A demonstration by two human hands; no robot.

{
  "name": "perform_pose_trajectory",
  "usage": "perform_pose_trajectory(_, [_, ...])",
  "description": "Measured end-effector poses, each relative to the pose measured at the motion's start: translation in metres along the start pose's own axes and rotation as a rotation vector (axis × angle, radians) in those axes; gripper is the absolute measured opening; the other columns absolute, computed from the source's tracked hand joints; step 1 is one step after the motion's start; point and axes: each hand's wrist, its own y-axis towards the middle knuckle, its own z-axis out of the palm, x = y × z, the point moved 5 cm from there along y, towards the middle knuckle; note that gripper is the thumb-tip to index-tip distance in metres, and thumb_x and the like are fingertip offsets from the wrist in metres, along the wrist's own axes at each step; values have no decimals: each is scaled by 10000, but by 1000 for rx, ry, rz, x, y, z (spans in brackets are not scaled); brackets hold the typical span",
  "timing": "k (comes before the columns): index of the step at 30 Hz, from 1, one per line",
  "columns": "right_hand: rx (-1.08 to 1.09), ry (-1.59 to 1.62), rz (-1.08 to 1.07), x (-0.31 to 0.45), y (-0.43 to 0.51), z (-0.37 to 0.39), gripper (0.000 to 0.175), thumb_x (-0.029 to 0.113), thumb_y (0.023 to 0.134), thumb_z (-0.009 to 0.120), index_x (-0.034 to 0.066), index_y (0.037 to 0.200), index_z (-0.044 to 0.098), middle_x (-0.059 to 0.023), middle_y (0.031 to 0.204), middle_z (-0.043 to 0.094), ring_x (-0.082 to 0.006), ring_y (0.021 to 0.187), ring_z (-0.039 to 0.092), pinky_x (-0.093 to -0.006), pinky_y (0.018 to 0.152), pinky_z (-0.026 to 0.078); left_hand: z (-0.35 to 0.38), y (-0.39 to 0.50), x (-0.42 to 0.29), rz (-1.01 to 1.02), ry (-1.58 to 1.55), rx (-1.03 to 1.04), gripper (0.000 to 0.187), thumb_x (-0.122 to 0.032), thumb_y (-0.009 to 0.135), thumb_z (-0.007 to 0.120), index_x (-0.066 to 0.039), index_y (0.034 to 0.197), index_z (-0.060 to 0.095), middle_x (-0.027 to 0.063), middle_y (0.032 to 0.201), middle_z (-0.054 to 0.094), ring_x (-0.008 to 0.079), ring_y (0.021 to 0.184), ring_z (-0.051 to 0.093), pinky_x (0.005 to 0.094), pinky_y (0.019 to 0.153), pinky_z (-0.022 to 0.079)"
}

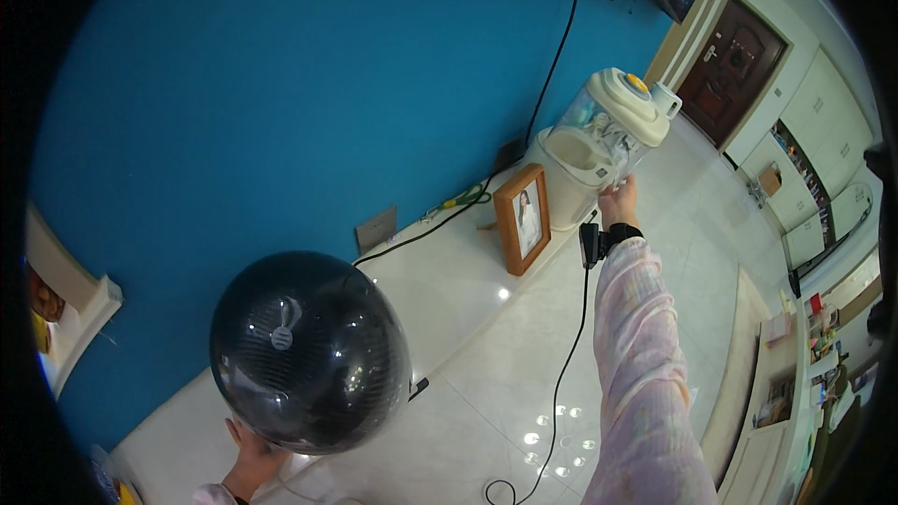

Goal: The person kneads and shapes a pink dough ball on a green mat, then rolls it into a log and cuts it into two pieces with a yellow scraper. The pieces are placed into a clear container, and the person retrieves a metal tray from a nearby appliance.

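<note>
At the lower left my left hand (256, 459) touches the underside of a large dark, glossy round object (309, 351), possibly a fan or speaker, above a white ledge (428, 298). Its fingers are partly hidden behind that object. My right hand (619, 202) reaches to the lower side of a cream appliance (572, 168) with a clear container and an orange button on its lid. Whether the fingers grip it is hard to see. A wooden photo frame (502, 224) stands upright on the ledge beside the appliance. A black device is strapped at my right wrist.
A black cable (435, 228) runs along the ledge and up the blue wall (280, 119). Green cord (477, 195) lies by a wall socket plate (376, 228). Another cable (561, 379) hangs from my wrist to the tiled floor. A brown door (733, 70) stands far right.
</note>
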Motion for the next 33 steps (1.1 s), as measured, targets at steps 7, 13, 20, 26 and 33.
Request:
perform_pose_trajectory(7, [124,-80,-88,4,2,11,313,371,1013,502,108,1134,621,-51,1025,686,-218,889,660,-382,811,547,23,10,49,32,74,37,1145,-557,786,794,-100,1602,134,222,1658,-12,401,1531,-144,602,1133,-200])
perform_pose_trajectory(13, [216,-301,-166,9,15,30,367,282,1011,435,91,1265,617,-105,1219,686,-302,1058,671,-455,895,552,33,14,63,19,139,37,1202,-524,777,818,-87,1608,66,227,1669,-76,390,1526,-227,591,1132,-197])
perform_pose_trajectory(20, [71,-1021,-357,14,41,19,368,246,977,434,78,1216,659,-106,1186,699,-322,1050,670,-455,844,528,23,7,44,65,136,36,1207,-499,775,822,-94,1612,54,221,1674,-49,419,1522,-222,613,1135,-178])
perform_pose_trajectory(26, [-1,-1823,-557,30,-8,51,279,99,849,577,3,1093,671,-173,1074,714,-342,1008,699,-449,789,543,34,9,57,22,183,23,1212,-454,759,841,-95,1613,59,215,1675,11,430,1525,-203,640,1138,-149])
perform_pose_trajectory(33, [77,-1861,-608,35,1,52,249,2,784,650,-47,1027,668,-214,1024,718,-350,983,709,-437,761,550,39,11,65,37,210,15,1206,-443,764,844,-89,1613,64,222,1676,7,436,1521,-214,630,1133,-169])
